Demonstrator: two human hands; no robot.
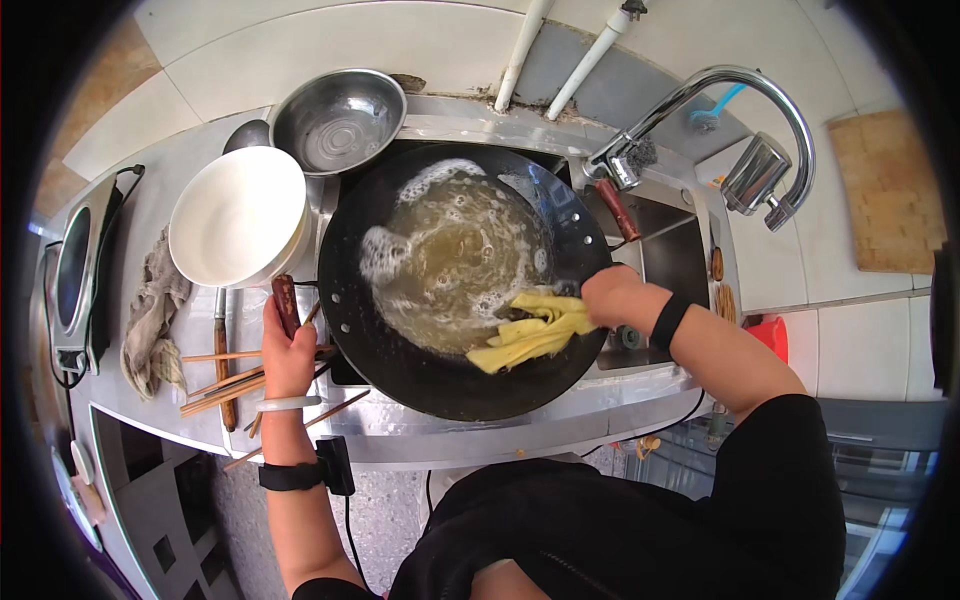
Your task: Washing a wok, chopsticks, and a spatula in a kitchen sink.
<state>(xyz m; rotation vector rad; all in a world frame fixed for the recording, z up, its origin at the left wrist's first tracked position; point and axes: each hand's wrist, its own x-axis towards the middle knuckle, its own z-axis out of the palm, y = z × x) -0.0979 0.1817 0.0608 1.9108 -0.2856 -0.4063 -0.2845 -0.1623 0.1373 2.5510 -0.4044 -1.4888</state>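
A large black wok point(420, 394) rests over the sink, holding cloudy, yellowish water point(442, 277) with white foam. My left hand point(291, 352) grips its left wooden handle point(286, 304). Against the wok's right inner wall, my right hand point(616, 296) clutches a yellow cloth point(536, 330), whose folds hang down to the water's edge. The wok's other wooden handle point(618, 210) points toward the faucet. Several wooden chopsticks point(232, 390) lie scattered beside and below my left hand.
White bowls point(236, 214) and a metal basin point(337, 124) stand left of the wok. A chrome faucet point(720, 75) arches over the sink basin point(675, 255) at right. A grey rag point(154, 322), a wooden-handled utensil point(222, 352) and an electric cooktop point(79, 270) are on the left counter.
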